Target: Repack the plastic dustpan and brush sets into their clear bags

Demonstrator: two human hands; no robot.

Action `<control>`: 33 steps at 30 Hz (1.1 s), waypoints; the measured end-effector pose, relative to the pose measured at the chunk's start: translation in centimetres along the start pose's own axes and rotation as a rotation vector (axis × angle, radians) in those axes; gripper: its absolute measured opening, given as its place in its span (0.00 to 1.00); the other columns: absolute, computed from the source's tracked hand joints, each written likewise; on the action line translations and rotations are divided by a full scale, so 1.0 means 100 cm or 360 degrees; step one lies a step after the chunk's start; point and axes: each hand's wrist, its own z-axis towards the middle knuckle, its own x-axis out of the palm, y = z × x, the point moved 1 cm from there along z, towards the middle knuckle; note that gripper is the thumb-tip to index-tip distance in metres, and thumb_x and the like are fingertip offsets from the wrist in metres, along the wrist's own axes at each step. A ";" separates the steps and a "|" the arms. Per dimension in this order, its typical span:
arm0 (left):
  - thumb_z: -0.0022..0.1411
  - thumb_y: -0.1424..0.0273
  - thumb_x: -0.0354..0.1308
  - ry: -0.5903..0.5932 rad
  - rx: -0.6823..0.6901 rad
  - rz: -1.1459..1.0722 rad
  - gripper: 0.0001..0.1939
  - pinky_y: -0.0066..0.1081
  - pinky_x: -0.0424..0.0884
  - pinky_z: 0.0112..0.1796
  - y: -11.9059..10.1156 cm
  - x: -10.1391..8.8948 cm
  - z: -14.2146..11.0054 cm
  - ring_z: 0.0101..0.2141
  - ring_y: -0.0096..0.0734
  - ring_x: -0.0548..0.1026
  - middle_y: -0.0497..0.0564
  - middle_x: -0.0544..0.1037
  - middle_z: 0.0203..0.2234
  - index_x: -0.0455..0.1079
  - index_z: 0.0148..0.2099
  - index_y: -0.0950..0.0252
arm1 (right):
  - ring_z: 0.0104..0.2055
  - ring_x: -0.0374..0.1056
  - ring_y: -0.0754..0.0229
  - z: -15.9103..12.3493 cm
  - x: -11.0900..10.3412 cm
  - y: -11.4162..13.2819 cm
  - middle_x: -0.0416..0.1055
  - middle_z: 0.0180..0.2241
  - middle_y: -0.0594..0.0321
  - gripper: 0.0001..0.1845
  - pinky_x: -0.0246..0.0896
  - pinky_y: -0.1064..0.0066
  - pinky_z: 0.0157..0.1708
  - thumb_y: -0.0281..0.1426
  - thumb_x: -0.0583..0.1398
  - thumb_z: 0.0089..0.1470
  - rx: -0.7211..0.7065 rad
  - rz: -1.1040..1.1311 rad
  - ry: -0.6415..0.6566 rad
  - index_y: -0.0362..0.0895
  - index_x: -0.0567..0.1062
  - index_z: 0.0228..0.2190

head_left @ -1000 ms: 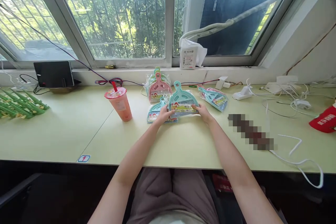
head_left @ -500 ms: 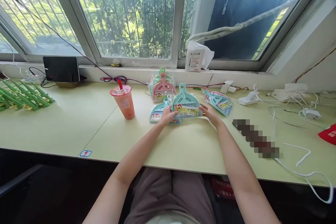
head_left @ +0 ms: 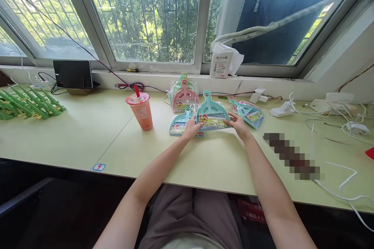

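While L hand (head_left: 191, 129) & R hand (head_left: 240, 127) pinch teal dustpan set (head_left: 212, 116) at opp. edges, pink set (head_left: 185, 97) beyond L fingers; hold prob. steady.

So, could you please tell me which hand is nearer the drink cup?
Left: the left hand is just right of the drink cup; the right hand is farther right, across the held dustpan.

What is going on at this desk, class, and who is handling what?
Someone holds a wrapped teal dustpan by its sides, the left hand at one edge and the right hand at the other. A second dustpan lies by the left hand, a pink dustpan is behind, and a pile rests to the right. A cup stands upright on the desk, to the left.
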 end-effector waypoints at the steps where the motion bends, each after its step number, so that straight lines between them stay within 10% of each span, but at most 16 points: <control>1: 0.56 0.66 0.61 0.0009 0.0001 0.0033 0.29 0.34 0.73 0.36 -0.002 0.001 -0.002 0.34 0.38 0.76 0.53 0.77 0.32 0.65 0.59 0.69 | 0.39 0.75 0.49 0.001 -0.002 0.000 0.79 0.40 0.54 0.44 0.72 0.58 0.37 0.42 0.73 0.28 -0.0028 -0.0019 -0.0012 0.46 0.74 0.51; 6: 0.60 0.56 0.58 -0.0012 0.0232 0.0255 0.36 0.35 0.72 0.39 -0.010 0.000 -0.007 0.33 0.36 0.76 0.53 0.78 0.33 0.55 0.66 0.67 | 0.47 0.73 0.45 0.012 -0.027 -0.006 0.78 0.43 0.51 0.40 0.71 0.54 0.43 0.42 0.72 0.32 -0.0163 -0.0343 -0.0188 0.44 0.75 0.50; 10: 0.63 0.61 0.56 -0.0300 0.0427 0.0691 0.28 0.37 0.63 0.54 -0.009 -0.021 0.004 0.54 0.41 0.70 0.61 0.73 0.52 0.60 0.62 0.65 | 0.49 0.72 0.45 0.016 -0.065 -0.012 0.77 0.43 0.49 0.34 0.68 0.53 0.48 0.35 0.68 0.40 -0.0129 -0.0900 -0.0516 0.38 0.75 0.50; 15: 0.60 0.65 0.59 -0.0483 -0.0153 0.1255 0.24 0.48 0.54 0.59 0.010 -0.068 0.026 0.59 0.50 0.62 0.62 0.66 0.58 0.64 0.57 0.64 | 0.51 0.70 0.44 0.005 -0.078 -0.010 0.75 0.47 0.47 0.29 0.62 0.50 0.52 0.31 0.63 0.49 -0.0002 -0.1452 -0.0543 0.41 0.71 0.54; 22: 0.55 0.67 0.64 -0.0271 -0.0340 0.1005 0.26 0.36 0.64 0.49 0.029 -0.089 0.039 0.52 0.47 0.70 0.64 0.73 0.48 0.63 0.54 0.67 | 0.59 0.58 0.37 -0.013 -0.019 0.007 0.66 0.56 0.44 0.24 0.58 0.44 0.52 0.30 0.56 0.56 -0.0482 -0.1797 -0.0489 0.42 0.70 0.55; 28: 0.39 0.68 0.74 -0.0274 -0.0402 0.0653 0.36 0.34 0.66 0.46 0.036 -0.087 0.044 0.49 0.49 0.72 0.61 0.75 0.45 0.64 0.51 0.66 | 0.56 0.62 0.46 -0.032 0.057 0.020 0.71 0.52 0.53 0.19 0.55 0.51 0.57 0.37 0.56 0.60 -0.1085 -0.1631 0.0294 0.45 0.73 0.51; 33: 0.40 0.67 0.73 -0.0126 -0.0564 0.0238 0.30 0.35 0.70 0.37 0.046 -0.085 0.050 0.37 0.46 0.77 0.56 0.77 0.32 0.68 0.45 0.68 | 0.54 0.66 0.48 -0.048 0.101 0.014 0.73 0.50 0.56 0.16 0.57 0.53 0.54 0.37 0.60 0.58 -0.1093 -0.1420 0.0695 0.47 0.76 0.47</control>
